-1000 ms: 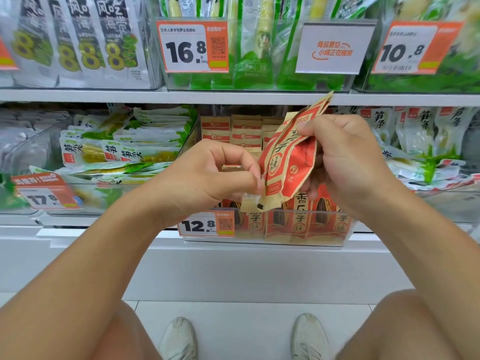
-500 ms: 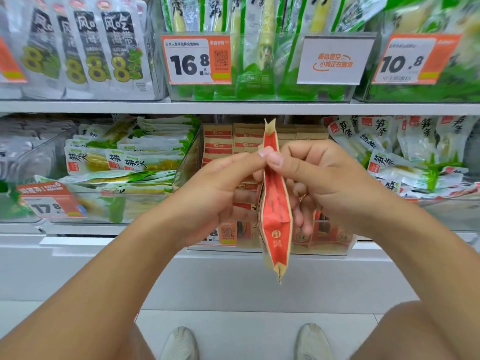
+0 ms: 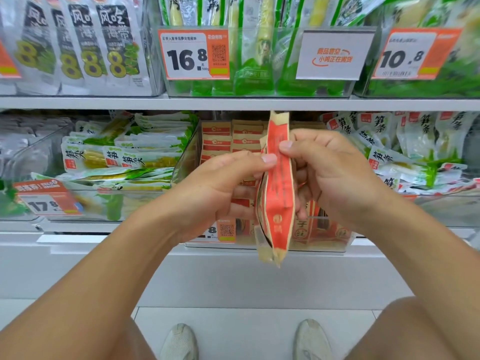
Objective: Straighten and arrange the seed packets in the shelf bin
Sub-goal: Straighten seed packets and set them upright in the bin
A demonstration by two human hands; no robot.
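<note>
Broadly, shelving: a white store shelf [image 3: 233,103] with rows of clear bins of snack bags, seen from a crouch.
Shelf bin: the clear shelf bin [image 3: 322,246] at centre of the lower row holds red-and-tan seed packets [image 3: 217,131], rows lying flat at the back and some upright at the front.
Held packet: a small bunch of seed packets, the held packet [image 3: 276,188], stands edge-on and upright in front of the bin, not yet in it.
Left hand: the left hand [image 3: 220,188] pinches the bunch's left face with thumb and forefinger.
Right hand: the right hand [image 3: 335,172] grips it from the right, thumb on the near edge.
Step, as judged: squaring the bunch in hand before restocking.
Next move calls for: keeping the edges aligned, then lowering it upright into the front row.
</note>
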